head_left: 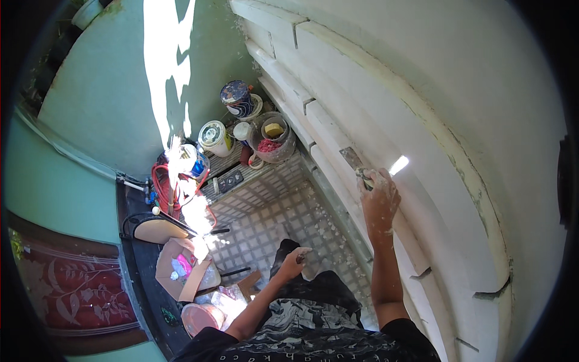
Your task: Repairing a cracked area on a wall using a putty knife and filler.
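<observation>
Head view:
Right hand point(380, 196): fingers closed around the handle of a putty knife point(353, 160)
Putty knife: blade flat against the white wall point(386, 96)
Left hand point(295, 260): loosely curled, holding nothing, resting on the knee
Buckets point(241, 120): on the platform, well apart

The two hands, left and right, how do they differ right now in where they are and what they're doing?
The right hand is raised against the white wall, gripping a putty knife whose blade lies on the wall; the left hand hangs low by the knee, over the checkered floor, curled loosely, and whether it holds something small cannot be told. The right arm is stretched out; the left is bent. Both are bare and dusted with white.
</observation>
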{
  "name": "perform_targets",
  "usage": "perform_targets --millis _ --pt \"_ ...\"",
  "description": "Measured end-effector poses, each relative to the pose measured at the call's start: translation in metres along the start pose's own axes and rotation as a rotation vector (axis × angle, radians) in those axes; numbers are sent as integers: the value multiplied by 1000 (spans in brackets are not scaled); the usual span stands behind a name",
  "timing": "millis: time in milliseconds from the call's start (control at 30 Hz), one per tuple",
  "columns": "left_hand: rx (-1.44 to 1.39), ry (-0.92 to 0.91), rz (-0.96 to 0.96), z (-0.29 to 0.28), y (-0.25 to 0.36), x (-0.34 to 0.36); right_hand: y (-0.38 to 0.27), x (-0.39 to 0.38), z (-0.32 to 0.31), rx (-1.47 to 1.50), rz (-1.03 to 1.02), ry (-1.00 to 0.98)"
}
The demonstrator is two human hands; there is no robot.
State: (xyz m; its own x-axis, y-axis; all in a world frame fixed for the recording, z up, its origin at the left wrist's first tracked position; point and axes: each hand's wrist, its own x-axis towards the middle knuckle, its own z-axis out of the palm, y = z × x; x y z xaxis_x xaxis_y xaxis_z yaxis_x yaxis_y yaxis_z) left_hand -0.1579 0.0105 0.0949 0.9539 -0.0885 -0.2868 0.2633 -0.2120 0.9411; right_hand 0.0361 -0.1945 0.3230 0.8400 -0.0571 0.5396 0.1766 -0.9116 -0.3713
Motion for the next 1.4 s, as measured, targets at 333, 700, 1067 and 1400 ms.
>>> perform_targets --millis 333,700,1067,1400 --pt "-129 207 1 -33 -34 -10 -26 44 44 119 6 33" --pt "-270 334 -50 -124 -59 16 -78 110 129 89 -42 -24" --pt "-295 383 -40 -271 -45 81 -141 170 210 0 -12 -19" --pt "-312 715 -82 -319 -37 95 -180 236 290 38 -122 11"
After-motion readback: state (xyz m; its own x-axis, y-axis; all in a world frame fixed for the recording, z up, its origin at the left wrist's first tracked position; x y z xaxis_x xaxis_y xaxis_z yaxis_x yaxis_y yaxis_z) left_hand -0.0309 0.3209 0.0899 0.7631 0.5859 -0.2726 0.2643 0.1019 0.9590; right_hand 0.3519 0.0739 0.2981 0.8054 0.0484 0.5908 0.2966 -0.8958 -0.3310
